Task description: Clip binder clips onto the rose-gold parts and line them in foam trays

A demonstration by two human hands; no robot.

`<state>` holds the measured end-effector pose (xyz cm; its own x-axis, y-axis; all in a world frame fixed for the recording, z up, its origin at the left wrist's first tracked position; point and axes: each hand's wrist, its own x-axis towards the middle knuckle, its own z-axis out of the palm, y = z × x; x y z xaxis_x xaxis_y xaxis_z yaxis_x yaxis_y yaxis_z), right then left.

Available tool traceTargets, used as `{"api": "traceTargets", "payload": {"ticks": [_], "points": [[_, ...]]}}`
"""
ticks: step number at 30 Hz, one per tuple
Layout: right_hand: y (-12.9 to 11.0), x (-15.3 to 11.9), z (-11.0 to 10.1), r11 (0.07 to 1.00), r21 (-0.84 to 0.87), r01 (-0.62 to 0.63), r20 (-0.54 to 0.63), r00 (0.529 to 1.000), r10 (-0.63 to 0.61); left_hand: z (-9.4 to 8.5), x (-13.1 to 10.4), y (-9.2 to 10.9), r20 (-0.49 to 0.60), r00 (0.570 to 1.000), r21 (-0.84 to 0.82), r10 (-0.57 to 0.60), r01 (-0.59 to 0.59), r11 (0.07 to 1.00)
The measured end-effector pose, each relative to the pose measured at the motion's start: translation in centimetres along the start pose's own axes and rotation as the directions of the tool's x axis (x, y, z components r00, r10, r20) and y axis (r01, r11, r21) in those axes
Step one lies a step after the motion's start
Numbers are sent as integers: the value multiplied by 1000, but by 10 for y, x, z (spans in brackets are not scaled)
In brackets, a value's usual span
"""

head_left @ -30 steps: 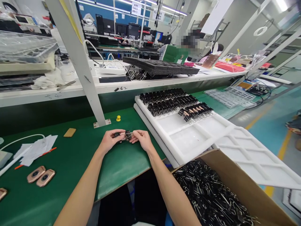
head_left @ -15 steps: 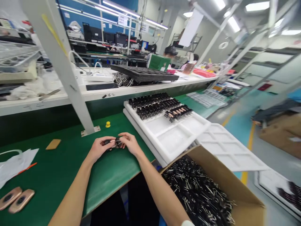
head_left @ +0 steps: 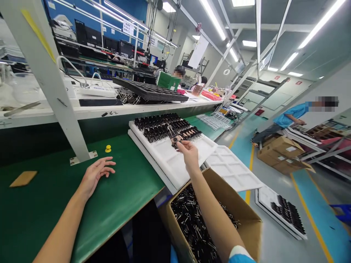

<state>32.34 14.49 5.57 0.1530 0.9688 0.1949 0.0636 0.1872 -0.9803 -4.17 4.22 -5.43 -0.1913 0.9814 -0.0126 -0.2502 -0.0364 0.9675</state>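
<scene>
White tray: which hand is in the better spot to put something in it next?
Probably the right: the right hand holds a clipped pinkish piece at the white tray. The left hand is farther away, by the green table, and looks empty.

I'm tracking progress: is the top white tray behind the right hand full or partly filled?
Partly filled: black binder clips crowd the far side of the top white tray; its near part shows bare floor.

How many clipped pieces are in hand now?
1: the clipped piece in the right hand, over the white tray. The left hand, open over the green mat, shows none. Another could be hidden.
</scene>
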Motion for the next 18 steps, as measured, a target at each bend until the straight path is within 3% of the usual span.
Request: {"api": "traceTargets", "payload": {"ticks": [3,7,10,18], "points": [[12,34,-23,918,-393,54,-117,987,-108,1,-2,2,6,1000,8,-3,3,1000],[28,53,-33,684,-726,71,-88,977,-195,0,-3,2,24,1000,20,-1,1,1000],[36,59,-32,543,-837,73,-34,982,-184,0,-3,2,28,1000,31,-5,4,1000],[44,74,-22,284,-936,205,133,958,-254,2,-3,5,27,1000,37,-8,7,999]]}}
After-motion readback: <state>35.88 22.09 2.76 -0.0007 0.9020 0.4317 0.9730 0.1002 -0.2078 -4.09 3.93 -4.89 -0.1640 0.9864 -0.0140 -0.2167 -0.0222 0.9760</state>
